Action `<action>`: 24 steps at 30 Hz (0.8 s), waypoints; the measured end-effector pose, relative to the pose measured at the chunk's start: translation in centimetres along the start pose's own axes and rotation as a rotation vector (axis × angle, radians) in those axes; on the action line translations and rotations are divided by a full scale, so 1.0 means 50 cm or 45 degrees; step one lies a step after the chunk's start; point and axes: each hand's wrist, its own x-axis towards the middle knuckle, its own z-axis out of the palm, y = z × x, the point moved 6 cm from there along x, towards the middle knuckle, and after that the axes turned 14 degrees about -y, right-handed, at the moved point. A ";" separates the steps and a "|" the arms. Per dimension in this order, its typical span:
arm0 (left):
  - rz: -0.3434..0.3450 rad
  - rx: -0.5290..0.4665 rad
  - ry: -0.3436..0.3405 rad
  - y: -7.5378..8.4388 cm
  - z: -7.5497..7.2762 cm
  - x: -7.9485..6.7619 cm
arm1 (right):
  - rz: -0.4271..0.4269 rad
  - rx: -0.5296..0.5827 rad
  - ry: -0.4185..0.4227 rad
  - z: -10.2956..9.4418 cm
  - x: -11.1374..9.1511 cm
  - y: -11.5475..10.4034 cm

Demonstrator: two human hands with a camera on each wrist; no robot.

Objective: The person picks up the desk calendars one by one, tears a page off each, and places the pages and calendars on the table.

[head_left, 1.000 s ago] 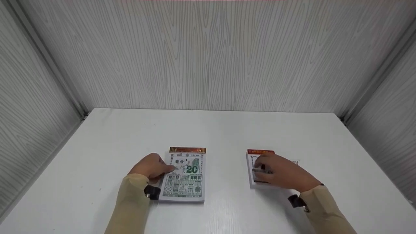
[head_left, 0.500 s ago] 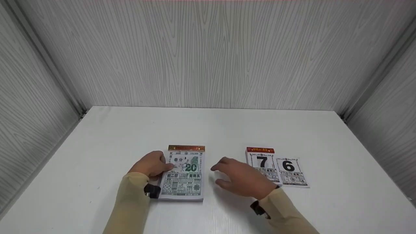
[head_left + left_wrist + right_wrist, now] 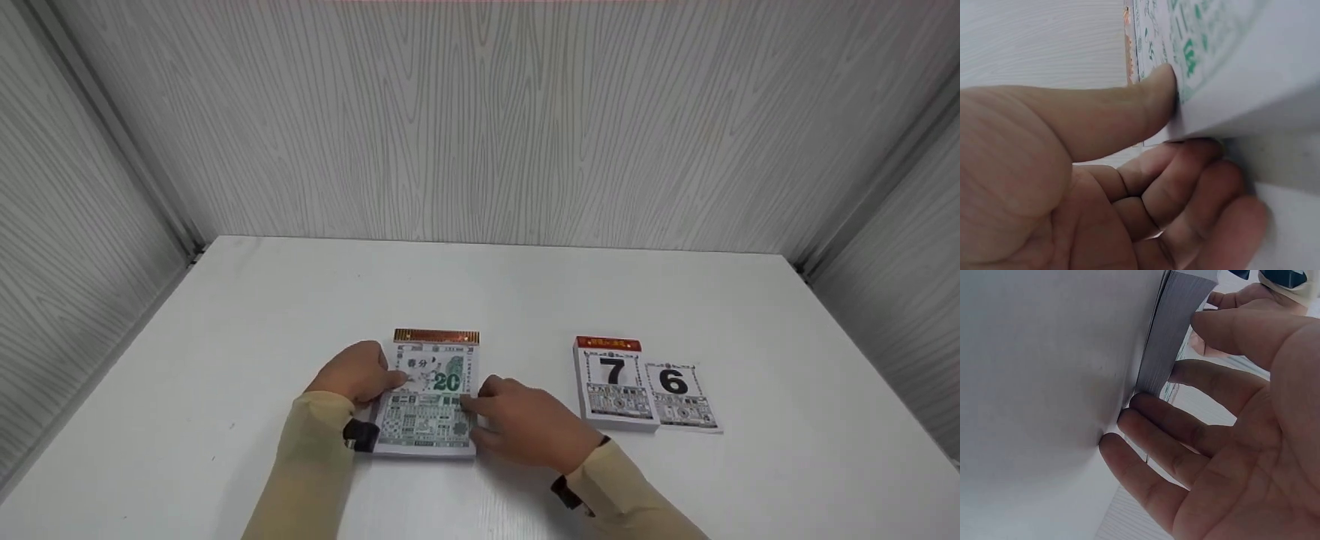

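Observation:
A thick tear-off calendar (image 3: 426, 421) with a green 20 and an orange-red header strip lies flat on the white table. My left hand (image 3: 352, 373) holds its left edge: in the left wrist view the thumb (image 3: 1157, 98) presses on the top page, while the other fingers curl against the side. At the right edge is my right hand (image 3: 534, 424). In the right wrist view its index finger (image 3: 1213, 377) and thumb touch the page-edge side of the block, and the lower fingertips rest on the table. Its fingers stay loosely extended, without gripping a page.
A smaller tear-off calendar (image 3: 616, 386) with a red header and a black 7 lies to the right. Beside it, partly against its right side, lies a loose calendar sheet (image 3: 684, 401) with a 6. Grey wood-grain panels (image 3: 480, 120) enclose the table's back and sides.
My right hand has left the smaller calendar, uncovering its 7 and the loose 6 sheet, and moved left to the larger calendar's right edge. The left hand keeps its hold.

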 end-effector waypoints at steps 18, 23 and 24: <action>0.123 0.047 0.088 0.046 -0.003 -0.028 | 0.053 0.082 -0.033 0.001 0.000 0.015; 0.182 0.002 0.157 0.055 -0.004 -0.027 | 0.036 0.074 -0.020 -0.002 -0.002 0.015; 0.191 -0.017 0.162 0.055 -0.005 -0.026 | 0.031 0.073 -0.018 -0.003 -0.003 0.015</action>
